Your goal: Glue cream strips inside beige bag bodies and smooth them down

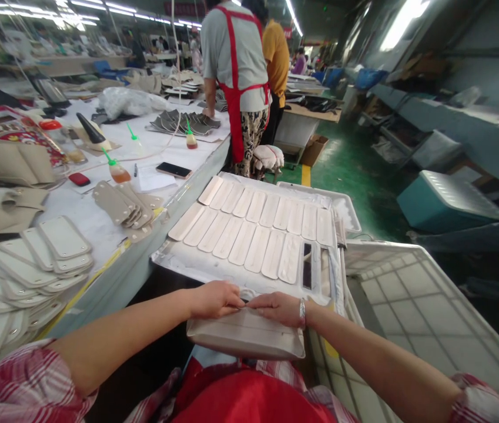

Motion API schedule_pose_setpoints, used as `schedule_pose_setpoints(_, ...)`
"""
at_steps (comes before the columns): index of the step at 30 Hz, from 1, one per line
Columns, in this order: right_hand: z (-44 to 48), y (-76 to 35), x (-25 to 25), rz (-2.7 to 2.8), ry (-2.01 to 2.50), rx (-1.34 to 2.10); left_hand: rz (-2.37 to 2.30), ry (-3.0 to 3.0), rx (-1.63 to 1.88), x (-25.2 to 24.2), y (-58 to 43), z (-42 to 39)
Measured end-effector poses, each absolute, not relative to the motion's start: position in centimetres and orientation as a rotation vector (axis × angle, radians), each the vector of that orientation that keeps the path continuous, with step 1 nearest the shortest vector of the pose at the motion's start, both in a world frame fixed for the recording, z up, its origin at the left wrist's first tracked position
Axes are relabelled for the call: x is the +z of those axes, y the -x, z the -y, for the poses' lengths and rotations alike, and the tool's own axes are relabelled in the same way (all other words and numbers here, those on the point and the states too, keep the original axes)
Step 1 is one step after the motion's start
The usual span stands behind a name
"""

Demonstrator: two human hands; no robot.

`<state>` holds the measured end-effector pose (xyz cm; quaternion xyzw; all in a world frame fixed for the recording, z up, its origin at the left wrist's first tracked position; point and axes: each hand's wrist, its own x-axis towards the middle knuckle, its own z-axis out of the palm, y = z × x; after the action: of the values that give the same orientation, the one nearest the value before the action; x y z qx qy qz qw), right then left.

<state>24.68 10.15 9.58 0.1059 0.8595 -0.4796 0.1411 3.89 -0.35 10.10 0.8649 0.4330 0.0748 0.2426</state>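
"Well, what do our hands have hold of?"

"Our left hand is nearly closed, fingers curled, pinching the upper edge of a beige pouch. Our right hand meets it from the other side, flatter, its fingertips drawn together on that same edge. What sits exactly between the tips is too small for us to tell."

"And how does the pouch look to handle?"

"It sits just below both hands, on our body's side of them, broad face toward us. We judge it light and fairly soft, likely to give in the middle, perhaps stiffer along its edges. The smooth face might slip or crease under a hard squeeze, so we would hold it by the edge, thumbs opposite fingers."

"What lies past our fingertips?"

"Just beyond both hands, a white-covered board bears two rows of pale strips. Ahead of the right hand lies a dark rectangle."

"And farther out?"

"Left of the left hand, the tabletop carries taupe tabs and piled pale panels. Right of the right hand stands a white crate. Well beyond both, a person in a red apron leans over the tabletop."
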Motion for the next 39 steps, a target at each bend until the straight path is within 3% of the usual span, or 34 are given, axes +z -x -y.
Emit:
schedule_pose_setpoints(8, -7.3, -25.2, 10.7, -2.761, -0.233, -0.725, -1.154, -2.638, 0.069, 10.1, -3.5, 1.5)
schedule_pose_setpoints(11, -7.3, -25.3, 9.7, -2.823, -0.276, -0.753, -1.146, -2.68, 0.039, 10.1, -3.3, 1.8)
schedule_pose_setpoints(17, -9.2, -24.1, 8.7, -2.678, -0.453, -1.183, -1.181, -2.692, 0.086, 9.8, -3.2, 2.0)
schedule_pose_setpoints(27, -7.9, -24.4, 8.4, -3.09, -0.187, -0.754, -1.225, -2.696, 0.113, 9.9, -3.2, 2.6)
schedule_pose_setpoints(33, -9.1, -23.4, 7.5, -2.949, -0.149, -0.913, -1.249, -2.713, 0.117, 9.7, -3.3, 2.9)
schedule_pose_setpoints(39, -9.2, -23.6, 8.0, -2.982, -0.268, -0.762, -1.28, -2.758, 0.031, 10.2, -3.6, 3.0)
